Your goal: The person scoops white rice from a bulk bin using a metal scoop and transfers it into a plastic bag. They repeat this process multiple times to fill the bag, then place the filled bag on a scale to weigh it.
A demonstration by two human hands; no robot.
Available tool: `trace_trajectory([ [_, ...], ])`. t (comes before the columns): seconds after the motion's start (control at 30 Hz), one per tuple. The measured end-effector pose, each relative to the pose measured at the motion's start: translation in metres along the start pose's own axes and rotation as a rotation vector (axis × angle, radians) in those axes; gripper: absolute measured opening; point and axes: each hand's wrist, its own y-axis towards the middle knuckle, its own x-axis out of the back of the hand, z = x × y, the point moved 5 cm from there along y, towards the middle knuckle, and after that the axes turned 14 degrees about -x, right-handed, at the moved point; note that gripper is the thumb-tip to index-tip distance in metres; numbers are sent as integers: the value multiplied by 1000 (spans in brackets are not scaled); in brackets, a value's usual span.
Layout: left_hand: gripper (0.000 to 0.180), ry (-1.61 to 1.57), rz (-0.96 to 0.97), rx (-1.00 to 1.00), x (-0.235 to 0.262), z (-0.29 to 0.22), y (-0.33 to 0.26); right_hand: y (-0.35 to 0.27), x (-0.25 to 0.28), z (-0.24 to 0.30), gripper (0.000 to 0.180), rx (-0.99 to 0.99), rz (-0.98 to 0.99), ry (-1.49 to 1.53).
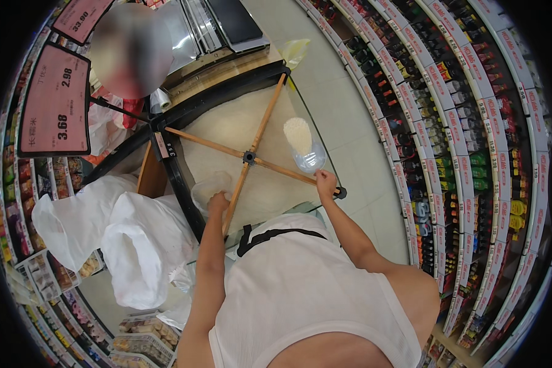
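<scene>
My right hand (pixel 327 185) is closed on the handle of a clear plastic scoop (pixel 311 159). White rice (pixel 297 135) fills the scoop's far end, above the right compartment of a black-rimmed bin (pixel 187 199). Crossed wooden slats (pixel 268 116) divide the bin, and pale grain (pixel 227 119) lies in its compartments. At the bin's near left, my left hand (pixel 218 203) is closed on a see-through plastic thing (pixel 207 186), low over the grain. Whether that is a bag or another scoop, I cannot tell.
White sacks (pixel 144 245) stand left of the bin. Pink price signs (pixel 55 104) rise at the upper left. Beyond the bin is a wooden-edged counter (pixel 227 70) with metal containers; a person (pixel 132 49) is near it. Shelves of bottles (pixel 447 122) curve along the right, past the tiled floor (pixel 355 141).
</scene>
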Motion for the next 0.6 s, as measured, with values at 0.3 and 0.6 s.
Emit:
trace_trajectory([
  [0.3, 55, 551, 75, -180, 7, -1, -26, -7, 24, 0, 29, 65, -85, -61],
  [0.6, 35, 120, -431, -481, 53, -60, -67, -17, 26, 6, 29, 145, 144, -68],
])
